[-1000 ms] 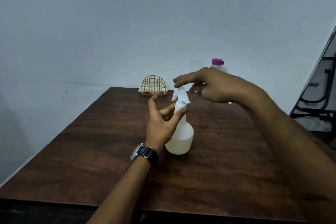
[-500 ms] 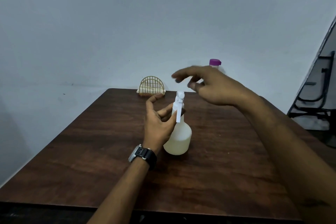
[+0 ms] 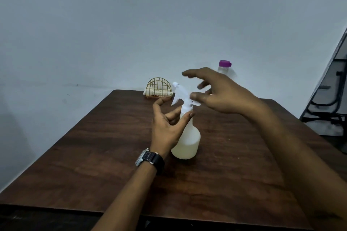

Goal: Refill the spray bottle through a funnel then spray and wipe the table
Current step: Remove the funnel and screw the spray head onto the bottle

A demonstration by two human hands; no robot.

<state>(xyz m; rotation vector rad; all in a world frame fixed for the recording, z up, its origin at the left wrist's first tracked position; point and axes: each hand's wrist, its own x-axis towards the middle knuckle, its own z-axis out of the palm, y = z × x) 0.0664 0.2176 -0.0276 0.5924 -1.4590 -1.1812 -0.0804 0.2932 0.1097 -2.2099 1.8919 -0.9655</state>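
Left fingers [image 3: 161,101] pinching spray bottle [image 3: 189,138] neck, right fingers [image 3: 195,72] spread open, thumb touching spray head [image 3: 180,90]

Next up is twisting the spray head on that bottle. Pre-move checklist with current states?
1. Spray bottle upright on the table: ok.
2. Left hand pinches the bottle's neck: ok.
3. Right hand grips the spray head: not ok, fingers spread, only the thumb at it.
4. Spray head screwed tight or loose: cannot tell.
5. Funnel within reach: not ok, none in view.
6. Purple-capped bottle behind the right hand, cap on: ok.
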